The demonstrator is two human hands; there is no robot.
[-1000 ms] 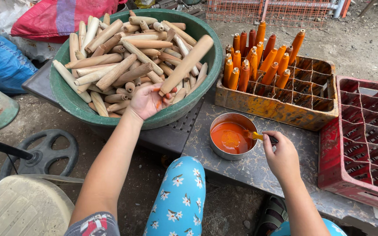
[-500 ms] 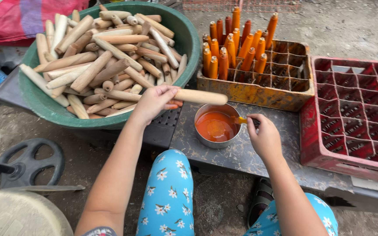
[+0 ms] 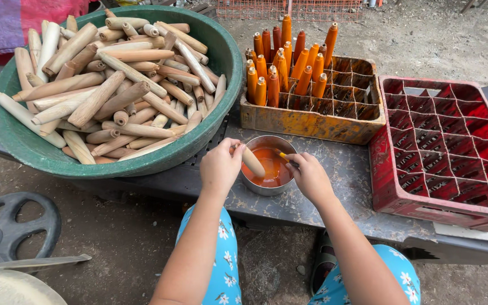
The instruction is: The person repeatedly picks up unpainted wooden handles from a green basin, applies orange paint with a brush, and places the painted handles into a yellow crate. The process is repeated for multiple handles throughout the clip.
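Left hand: closed around bare wooden peg, tip over metal bowl of orange paint.
Right hand: pinching small brush at bowl rim.

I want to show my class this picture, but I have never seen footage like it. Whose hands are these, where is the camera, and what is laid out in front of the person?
The camera sits on the person's head and looks down, so both hands are their own. The left hand holds a bare wooden peg over a small metal bowl of orange liquid. The right hand holds a small brush at the bowl. The bowl stands on a worn grey bench. To the left is a big green basin heaped with unpainted pegs. Behind the bowl, an orange-stained divided crate holds orange-coated pegs upright. To the right is a red divided crate.
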